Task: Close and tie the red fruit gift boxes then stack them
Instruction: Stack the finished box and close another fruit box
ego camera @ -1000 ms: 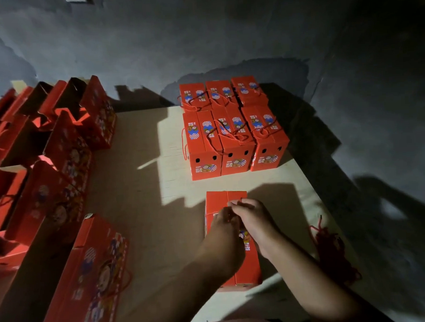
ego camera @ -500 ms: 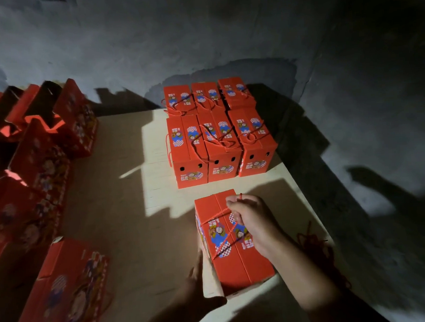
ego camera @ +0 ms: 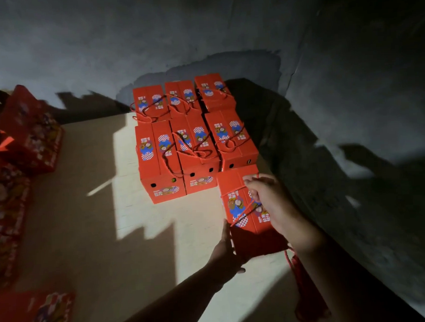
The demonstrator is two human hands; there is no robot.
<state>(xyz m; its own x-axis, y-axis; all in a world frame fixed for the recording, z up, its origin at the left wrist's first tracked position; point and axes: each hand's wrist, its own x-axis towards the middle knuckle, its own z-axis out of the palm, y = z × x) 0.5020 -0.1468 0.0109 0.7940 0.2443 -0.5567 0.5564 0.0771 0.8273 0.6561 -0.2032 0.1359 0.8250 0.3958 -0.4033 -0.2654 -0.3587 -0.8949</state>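
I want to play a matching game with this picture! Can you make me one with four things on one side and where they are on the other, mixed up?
Things:
1. box in the hands
2. pile of tied boxes
3. bundle of red cords
4. left hand

Places:
A. lying on the table by the right forearm
B. against the wall at the far side of the table
C. flat against the near left side of the box
D. just in front of the pile's right end, a cord across its top

Pairs: 1-D, 2-B, 3-A, 4-C
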